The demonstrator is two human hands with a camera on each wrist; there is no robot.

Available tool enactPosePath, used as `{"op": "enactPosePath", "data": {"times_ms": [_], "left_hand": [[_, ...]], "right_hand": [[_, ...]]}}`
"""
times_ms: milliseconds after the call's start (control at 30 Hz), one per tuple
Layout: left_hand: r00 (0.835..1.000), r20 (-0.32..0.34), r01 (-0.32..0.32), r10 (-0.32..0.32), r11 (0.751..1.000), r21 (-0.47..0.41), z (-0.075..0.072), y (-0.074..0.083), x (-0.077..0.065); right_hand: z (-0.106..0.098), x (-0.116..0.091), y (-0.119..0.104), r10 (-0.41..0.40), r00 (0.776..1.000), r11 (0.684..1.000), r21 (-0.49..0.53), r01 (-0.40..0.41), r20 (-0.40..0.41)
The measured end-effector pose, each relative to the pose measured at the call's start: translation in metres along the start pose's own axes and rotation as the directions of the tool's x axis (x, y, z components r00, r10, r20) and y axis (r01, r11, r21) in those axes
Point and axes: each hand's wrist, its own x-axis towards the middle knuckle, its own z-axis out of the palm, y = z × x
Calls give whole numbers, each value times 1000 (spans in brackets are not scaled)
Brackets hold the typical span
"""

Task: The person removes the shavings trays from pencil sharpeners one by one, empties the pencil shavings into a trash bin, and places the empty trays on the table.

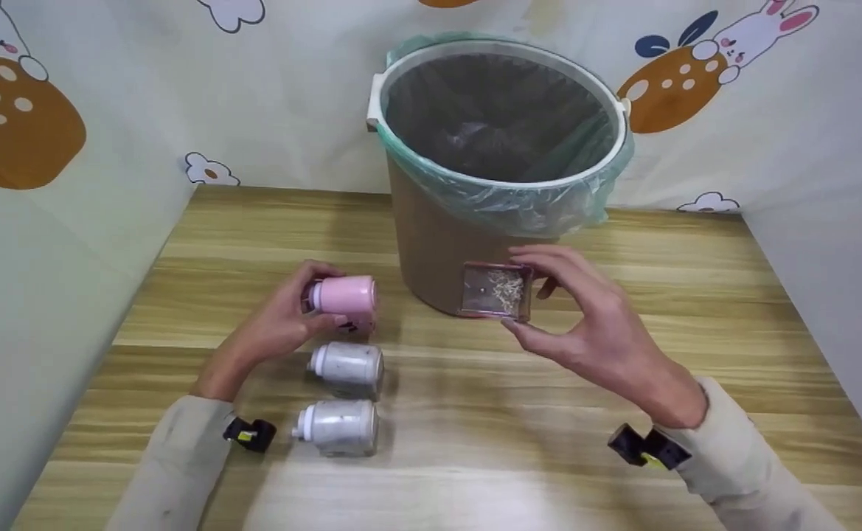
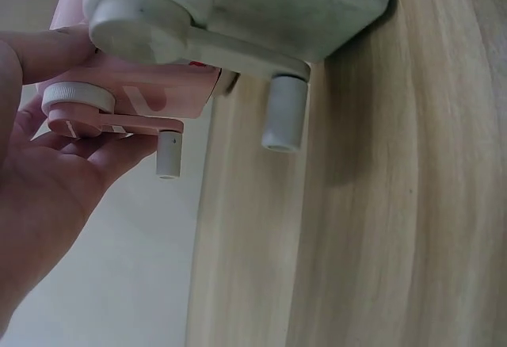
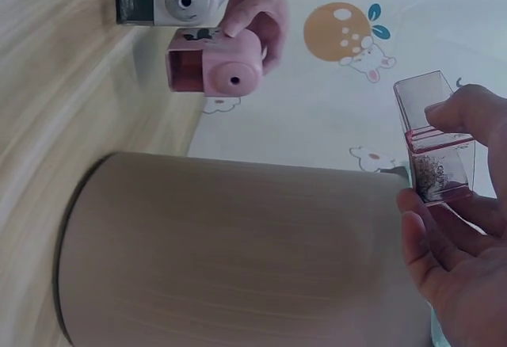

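Note:
My left hand (image 1: 277, 324) grips a pink crank pencil sharpener (image 1: 348, 293) on its side, thumb on the near face and fingers round the far one. Its crank handle (image 2: 168, 155) shows in the left wrist view, and the right wrist view shows an open slot where a drawer fits. My right hand (image 1: 599, 335) pinches a clear, pink-edged shavings drawer (image 1: 478, 293) between thumb and fingers, in front of the bin. Pale shavings (image 1: 506, 291) and dark dust lie at one end of it.
Two grey-white crank sharpeners (image 1: 353, 363) lie in a row nearer me than the pink one. Behind stands a tall brown bin (image 1: 431, 236) with a white rim and a green plastic liner (image 1: 526, 210). Cartoon-printed walls (image 1: 290, 110) border the wooden table (image 1: 475, 472).

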Motion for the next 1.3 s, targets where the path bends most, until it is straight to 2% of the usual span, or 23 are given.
{"op": "enactPosePath", "data": {"times_ms": [100, 267, 500, 800, 1100, 1300], "left_hand": [[1000, -1, 8, -8, 1000, 2, 0, -3, 0], [1000, 6, 27, -27, 1000, 3, -1, -7, 1], [1000, -1, 22, -22, 1000, 16, -6, -16, 0], [999, 33, -39, 40, 999, -8, -5, -27, 7], [999, 41, -25, 24, 999, 32, -7, -28, 8], [996, 86, -8, 5, 1000, 29, -7, -27, 9]], "right_hand": [[-5, 3, -2, -14, 1000, 1000, -4, 14, -14], [-12, 8, -6, 6, 1000, 1000, -31, -7, -24], [-17, 19, -7, -12, 1000, 999, -41, 11, -12], [-31, 29, -9, -24, 999, 999, -47, 22, -48], [-42, 39, -11, 0, 997, 997, -76, -6, -77], [-47, 47, -8, -4, 997, 993, -116, -6, -81]]}}
